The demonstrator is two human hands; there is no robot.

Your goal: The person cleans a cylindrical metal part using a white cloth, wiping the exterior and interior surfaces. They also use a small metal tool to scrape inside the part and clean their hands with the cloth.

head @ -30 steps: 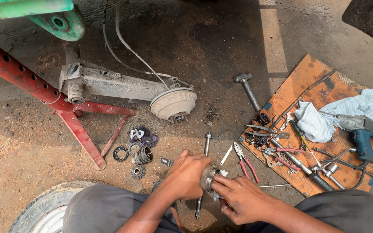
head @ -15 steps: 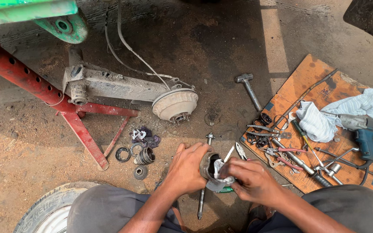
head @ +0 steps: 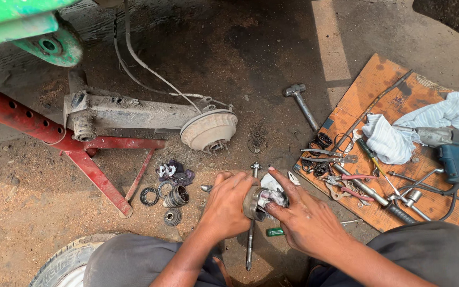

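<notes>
My left hand (head: pixel 230 206) grips a round metal housing (head: pixel 252 202) held just above the dirt floor. My right hand (head: pixel 304 217) presses a whitish rag (head: pixel 272 192) into the housing's open side, index finger stretched out over it. Under the hands lies a long metal shaft (head: pixel 250 242) and a green-handled screwdriver (head: pixel 274 231). A cluster of rings and small round parts (head: pixel 168 196) lies just left of my left hand.
A grey swing arm with a brake drum (head: pixel 209 130) rests on a red stand (head: pixel 83 154). A hammer (head: pixel 302 102) lies beyond. An orange board (head: pixel 394 127) on the right holds pliers, wrenches, a striped cloth and a blue power tool (head: pixel 452 151). A tyre (head: pixel 65 263) is at the lower left.
My hands have shifted slightly forward with the housing. My right hand now pushes the rag into it with the fingers spread flatter.
</notes>
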